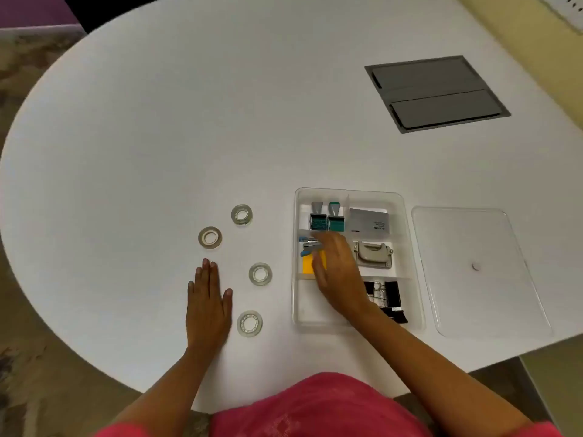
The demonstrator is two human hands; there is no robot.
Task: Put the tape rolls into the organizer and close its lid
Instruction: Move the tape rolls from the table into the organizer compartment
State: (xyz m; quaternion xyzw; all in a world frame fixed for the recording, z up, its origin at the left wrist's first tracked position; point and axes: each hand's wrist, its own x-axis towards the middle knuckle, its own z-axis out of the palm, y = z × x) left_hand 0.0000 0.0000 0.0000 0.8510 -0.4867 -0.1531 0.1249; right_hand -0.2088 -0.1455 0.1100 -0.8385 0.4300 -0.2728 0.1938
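The left hand lies flat and open on the counter. The right hand reaches, open and empty, into the organizer.

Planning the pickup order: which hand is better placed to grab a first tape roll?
Left hand: it lies flat among the tape rolls, beside the nearest tape roll. The right hand is over the organizer.
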